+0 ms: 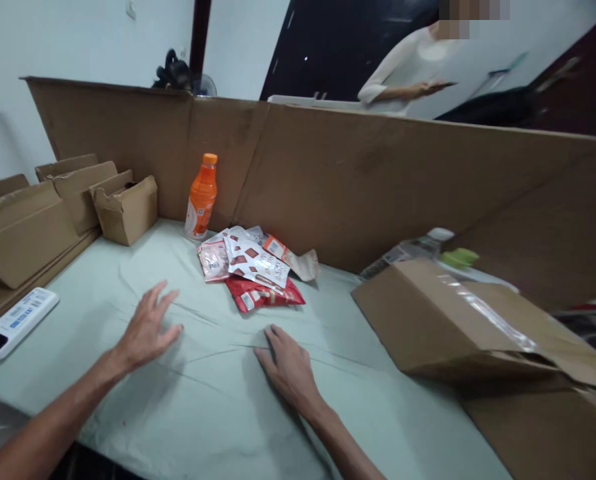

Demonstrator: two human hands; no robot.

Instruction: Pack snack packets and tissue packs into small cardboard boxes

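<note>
My left hand (151, 328) is over the pale green cloth with its fingers apart, holding nothing. Just below a red snack packet (265, 295), my right hand (289, 369) rests low at the cloth, fingers stretched out and empty. That red packet lies partly under a white packet with brown squares (255, 259). Beside these are a pink packet (214, 260) and an orange and beige packet (301, 263), all in one pile. An orange bottle (201, 198) with an orange cap stands upright behind the pile.
Small cardboard boxes (128, 212) line the left side, with a white power bank (19, 323) in front. A large cardboard box (428, 320) stands right, a clear plastic bottle (418, 248) behind it. A cardboard wall (358, 180) closes the back; a person (413, 63) stands beyond.
</note>
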